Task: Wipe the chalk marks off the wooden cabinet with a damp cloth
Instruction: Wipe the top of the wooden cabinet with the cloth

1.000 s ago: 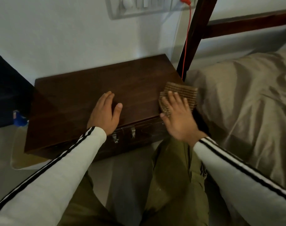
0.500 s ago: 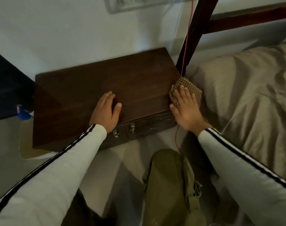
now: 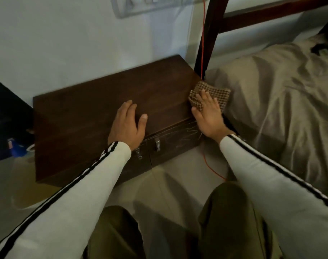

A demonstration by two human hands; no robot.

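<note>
Head view: cloth (image 3: 218, 95) under right hand (image 3: 209, 114), cabinet (image 3: 107, 101) right edge.

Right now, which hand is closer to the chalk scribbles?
Right. The right hand presses the checked cloth at the right edge of the cabinet, above the chalk scribbles on the front. The left hand lies flat on the top, farther left.

Cabinet (image 3: 96, 113) against the wall (image 3: 66, 43), bed (image 3: 271, 101) to its right. Left hand (image 3: 126, 126) flat on its top; right hand (image 3: 209, 114) on the cloth (image 3: 218, 95) at its right edge.
</note>
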